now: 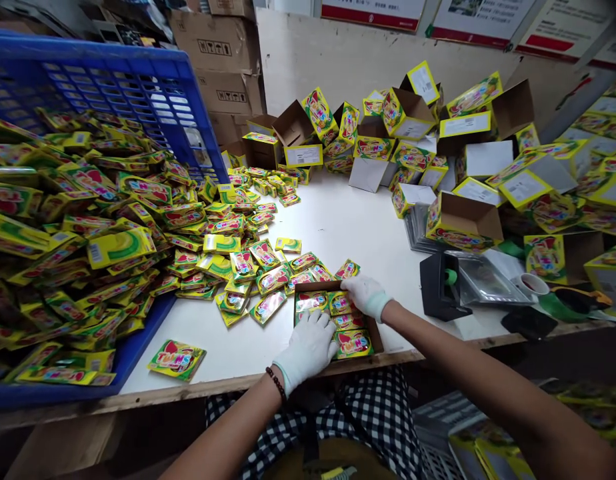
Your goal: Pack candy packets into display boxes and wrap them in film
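At the front edge of the white table stands an open cardboard box [379, 335] with candy packets [354, 343] in rows inside. My left hand [308, 343], in a white glove, lies over the packets on the box's left side, fingers stretched out. My right hand [368, 297], also gloved, has its fingers closed at the box's far right corner. Some of those fingertips are hidden. Just beyond the box, loose yellow-green packets [272, 280] lie in a heap. A single packet [177, 360] rests apart, left of my left hand.
A blue crate [203, 127] heaped with packets fills the left side. Several printed yellow boxes [463, 220] are piled at the back right. A black tape dispenser [441, 287] and clear plastic trays [493, 280] lie to the right. Brown cartons [223, 67] are stacked behind.
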A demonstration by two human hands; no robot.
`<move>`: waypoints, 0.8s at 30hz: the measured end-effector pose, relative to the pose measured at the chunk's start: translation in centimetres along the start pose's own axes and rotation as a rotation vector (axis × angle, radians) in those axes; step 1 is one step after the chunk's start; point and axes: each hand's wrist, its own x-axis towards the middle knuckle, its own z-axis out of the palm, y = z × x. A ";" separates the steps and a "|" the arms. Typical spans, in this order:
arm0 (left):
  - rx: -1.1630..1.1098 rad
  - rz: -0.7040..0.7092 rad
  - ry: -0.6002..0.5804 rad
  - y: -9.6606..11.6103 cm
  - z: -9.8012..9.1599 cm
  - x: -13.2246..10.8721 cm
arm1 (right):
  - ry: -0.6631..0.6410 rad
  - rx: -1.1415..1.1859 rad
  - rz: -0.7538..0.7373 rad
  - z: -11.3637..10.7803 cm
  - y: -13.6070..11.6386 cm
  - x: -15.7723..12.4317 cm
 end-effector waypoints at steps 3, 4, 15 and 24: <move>-0.010 -0.002 -0.032 -0.1 -0.2 0.1 | 0.046 -0.085 -0.035 1.3 -0.4 -0.6; -0.012 -0.004 -0.036 -0.2 -0.3 0.1 | 0.069 -0.112 -0.046 1.6 -0.3 -0.8; -0.018 -0.027 -0.062 0.1 -0.4 0.4 | 0.113 -0.220 -0.207 1.1 -0.4 -1.3; -0.069 0.011 0.067 0.4 0.1 0.0 | -0.010 -0.274 -0.194 3.3 -1.3 -1.5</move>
